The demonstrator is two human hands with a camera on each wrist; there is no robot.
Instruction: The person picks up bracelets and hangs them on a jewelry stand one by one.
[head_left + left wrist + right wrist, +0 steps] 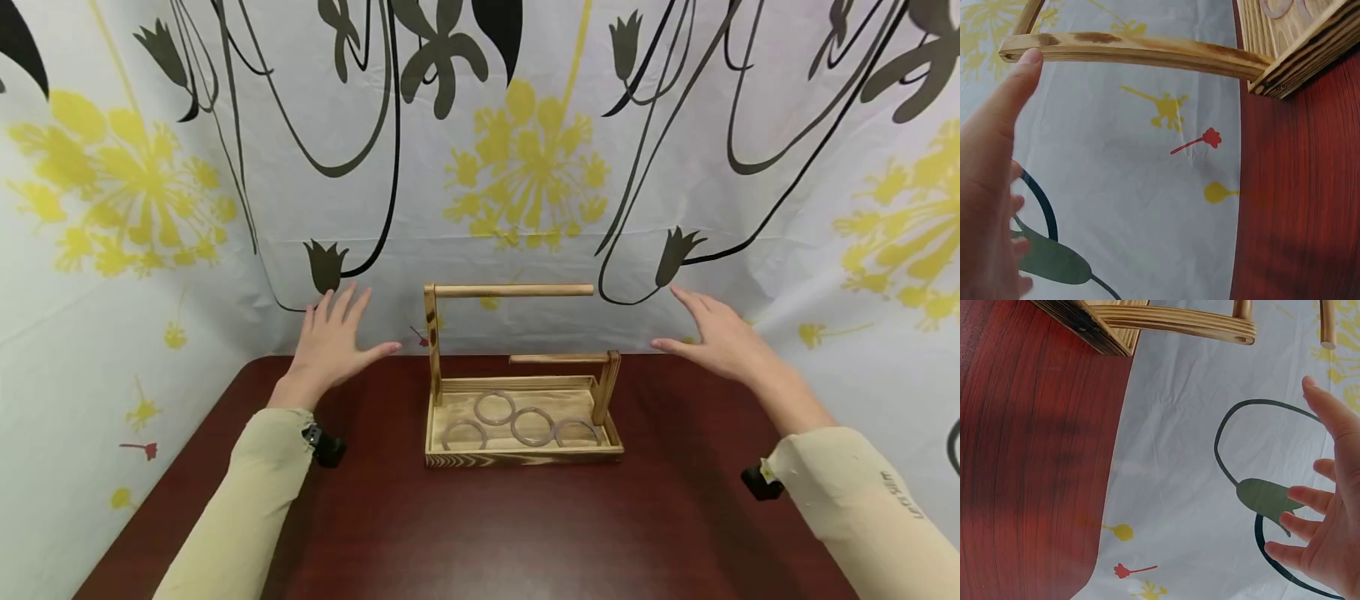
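Observation:
A wooden tray stand (525,457) with two upright posts sits near the table's far edge. From its tall left post a long wooden rod (517,291) extends right; from the short right post a shorter rod (558,359) points left. Several translucent rings (532,427) lie inside the tray. My left hand (327,350) is raised left of the stand, fingers spread and thumb pointing toward the tall post. On the other side my right hand (716,333) hovers with fingers extended, thumb toward the stand. Both hands hold nothing.
The dark red wooden table (480,525) carries the stand. A white curtain (360,200) printed with yellow and grey flowers hangs close behind the far edge and along the sides. Small black cameras (324,446) sit at both wrists.

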